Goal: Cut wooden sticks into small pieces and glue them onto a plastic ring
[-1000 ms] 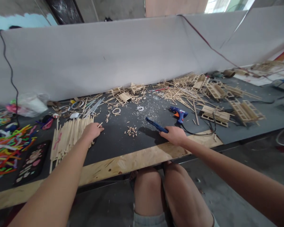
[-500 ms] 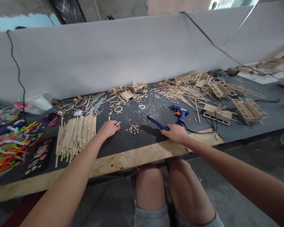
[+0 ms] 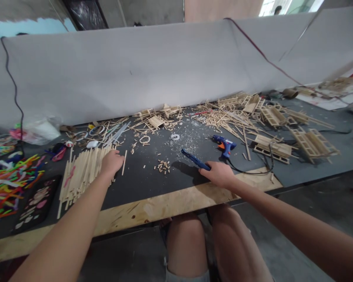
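At the right edge of a pile of thin wooden sticks (image 3: 84,168), my left hand (image 3: 113,161) is closed, with its fingertips on one wooden stick (image 3: 124,162). My right hand (image 3: 220,173) grips a long, slim blue hand tool (image 3: 194,158). Its tip points left and away from me, and its exact kind is hard to make out. Between the hands lies a small heap of short cut stick pieces (image 3: 164,167). A blue glue gun (image 3: 224,145) with an orange trigger rests on the table beyond my right hand.
Small stick-built structures (image 3: 272,147) and loose sticks fill the right and back. Colourful pipe cleaners (image 3: 11,188) and a dark patterned case (image 3: 37,203) lie at left. The glue gun's black cord (image 3: 253,172) loops near the wooden table edge (image 3: 164,201). A white panel (image 3: 120,74) stands behind.
My left hand has moved left from beside the cut pieces to the stick pile; the short piece it held is out of its fingers. My right hand still holds the blue tool.
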The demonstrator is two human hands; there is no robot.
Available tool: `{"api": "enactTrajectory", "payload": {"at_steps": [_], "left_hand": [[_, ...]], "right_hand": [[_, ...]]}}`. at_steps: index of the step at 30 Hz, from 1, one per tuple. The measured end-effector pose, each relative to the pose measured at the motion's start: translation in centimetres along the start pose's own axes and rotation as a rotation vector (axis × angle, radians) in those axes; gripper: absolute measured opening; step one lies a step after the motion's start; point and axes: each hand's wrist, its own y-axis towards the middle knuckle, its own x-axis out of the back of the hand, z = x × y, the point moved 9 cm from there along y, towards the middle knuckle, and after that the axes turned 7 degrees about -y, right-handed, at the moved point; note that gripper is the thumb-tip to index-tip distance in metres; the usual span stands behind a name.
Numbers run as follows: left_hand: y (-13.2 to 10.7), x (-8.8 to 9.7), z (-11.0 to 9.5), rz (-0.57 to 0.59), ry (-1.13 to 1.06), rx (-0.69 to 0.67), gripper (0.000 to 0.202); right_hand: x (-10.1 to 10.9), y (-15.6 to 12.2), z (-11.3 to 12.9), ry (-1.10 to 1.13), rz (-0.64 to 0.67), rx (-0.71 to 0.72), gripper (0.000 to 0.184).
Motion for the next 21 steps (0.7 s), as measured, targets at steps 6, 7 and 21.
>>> {"api": "enactTrajectory", "payload": {"at_steps": [6,7,21], "left_hand": [[0.7,5.7,5.0,-0.044,0.243,0.018,0.050],[0.6,7.0,6.8,-0.062,0.286,0.063,0.051],[-4.4,10.5,25.9,0.098,0.332,0.433,0.086]], "right_hand": [[-0.1,0.0,0.0,0.007,0.022,-0.005,0.044],[-0.1,-0.1,0.0,0.008,0.025,-0.007,0.045],[-0.2,-0.2,0.0,-0.006,0.025,-0.009,0.045]]}}
